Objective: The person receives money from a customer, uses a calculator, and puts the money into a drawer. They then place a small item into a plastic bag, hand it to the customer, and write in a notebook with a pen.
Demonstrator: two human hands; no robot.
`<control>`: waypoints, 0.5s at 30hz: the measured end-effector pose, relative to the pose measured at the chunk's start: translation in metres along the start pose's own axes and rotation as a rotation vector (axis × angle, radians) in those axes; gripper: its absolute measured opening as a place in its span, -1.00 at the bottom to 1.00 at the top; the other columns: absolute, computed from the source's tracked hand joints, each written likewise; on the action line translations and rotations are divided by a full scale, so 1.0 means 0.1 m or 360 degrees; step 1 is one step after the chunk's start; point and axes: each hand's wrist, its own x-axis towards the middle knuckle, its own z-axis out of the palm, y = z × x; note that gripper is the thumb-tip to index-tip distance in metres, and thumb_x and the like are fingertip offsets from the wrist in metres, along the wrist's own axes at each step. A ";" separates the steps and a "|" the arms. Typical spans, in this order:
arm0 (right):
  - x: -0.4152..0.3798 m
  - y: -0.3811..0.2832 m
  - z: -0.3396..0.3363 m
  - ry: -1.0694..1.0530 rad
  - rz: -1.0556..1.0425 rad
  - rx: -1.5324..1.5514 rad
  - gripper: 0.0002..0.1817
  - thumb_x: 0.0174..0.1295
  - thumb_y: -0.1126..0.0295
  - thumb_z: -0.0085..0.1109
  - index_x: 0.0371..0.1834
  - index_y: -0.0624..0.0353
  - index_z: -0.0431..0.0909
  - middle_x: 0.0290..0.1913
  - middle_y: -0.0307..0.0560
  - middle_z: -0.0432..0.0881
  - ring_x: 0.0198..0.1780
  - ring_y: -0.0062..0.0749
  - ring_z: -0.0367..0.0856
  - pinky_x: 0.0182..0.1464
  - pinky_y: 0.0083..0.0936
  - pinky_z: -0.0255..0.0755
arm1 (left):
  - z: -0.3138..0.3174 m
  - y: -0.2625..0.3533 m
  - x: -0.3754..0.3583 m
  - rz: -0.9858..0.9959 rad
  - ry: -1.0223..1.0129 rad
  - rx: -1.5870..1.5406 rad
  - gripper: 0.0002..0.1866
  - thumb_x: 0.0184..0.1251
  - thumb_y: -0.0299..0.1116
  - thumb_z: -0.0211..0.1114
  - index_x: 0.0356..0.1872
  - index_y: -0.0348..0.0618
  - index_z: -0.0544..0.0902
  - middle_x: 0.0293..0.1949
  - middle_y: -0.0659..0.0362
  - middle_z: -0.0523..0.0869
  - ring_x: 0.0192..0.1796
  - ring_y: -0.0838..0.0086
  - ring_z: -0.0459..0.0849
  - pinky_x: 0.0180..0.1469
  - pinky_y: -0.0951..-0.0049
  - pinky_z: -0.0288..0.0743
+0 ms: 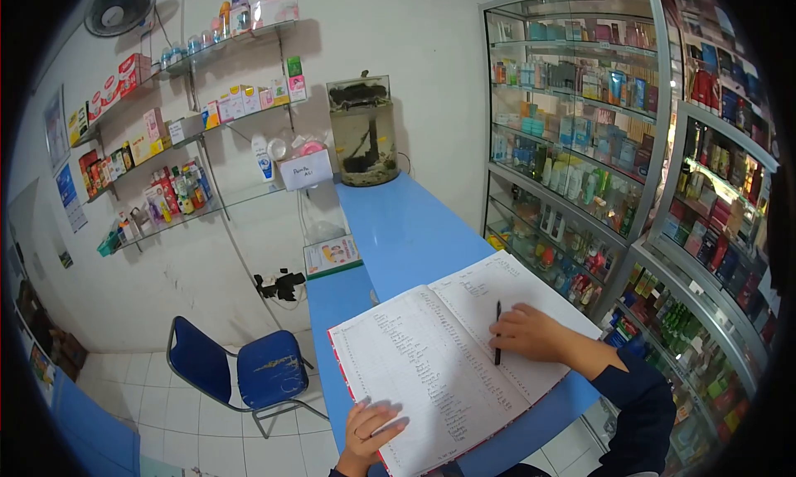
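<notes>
A large ledger book (398, 369) lies spread on the blue counter, its left page full of handwritten lines and its right page written only near the top. My right hand (535, 336) rests on the right page with its fingers closed on a black pen (498, 309), which stands across the page near the fold. At the lower left corner of the book, my left hand (371, 431) lies with fingers stretched over the page edge, a ring on one finger.
The blue counter (414, 228) runs back to a fish tank (363, 133) by the wall. A blue chair (269, 369) stands to the left. Glass cabinets (572, 104) of packaged goods line the right side, and wall shelves (240, 112) hold boxes and bottles.
</notes>
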 end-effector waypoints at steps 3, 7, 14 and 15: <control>0.15 0.21 -0.16 -0.0049 0.0250 -0.0104 -0.87 0.13 0.42 0.01 -0.26 0.07 0.50 -0.19 -0.16 0.55 -0.09 -0.39 0.48 -0.01 -0.35 0.33 | 0.03 -0.07 0.09 0.0096 -0.0175 -0.0007 -0.83 0.03 -0.23 0.24 -0.33 0.09 0.71 -0.15 0.36 0.66 0.01 0.49 0.56 0.27 0.30 0.13; 0.38 0.35 -0.20 0.1001 0.0934 0.1030 -0.95 0.17 0.45 0.07 -0.38 0.12 0.41 -0.39 -0.11 0.57 -0.45 -0.49 0.52 -0.35 -0.51 0.43 | 0.05 -0.15 -0.03 0.0339 -0.0394 -0.0077 -0.70 0.12 -0.17 0.20 -0.15 -0.04 0.64 0.04 0.17 0.56 0.27 0.37 0.35 0.34 0.17 0.01; 0.69 0.48 0.39 0.0976 0.1638 0.3103 -0.85 0.15 0.49 0.14 -0.34 0.18 0.34 -0.45 -0.09 0.53 -0.51 -0.56 0.51 -0.39 -0.61 0.49 | -0.15 0.14 -0.01 0.0128 -0.0079 -0.0482 -0.87 0.04 -0.41 0.24 -0.38 -0.21 0.66 -0.24 0.13 0.69 -0.10 0.25 0.65 0.10 0.06 0.35; 0.66 0.48 0.51 0.0987 0.1620 0.3090 -0.85 0.15 0.49 0.14 -0.34 0.18 0.34 -0.45 -0.09 0.53 -0.51 -0.56 0.51 -0.39 -0.61 0.49 | -0.18 0.10 -0.07 0.0145 -0.0066 -0.0478 -0.87 0.04 -0.41 0.24 -0.38 -0.21 0.66 -0.24 0.13 0.69 -0.10 0.25 0.65 0.10 0.06 0.35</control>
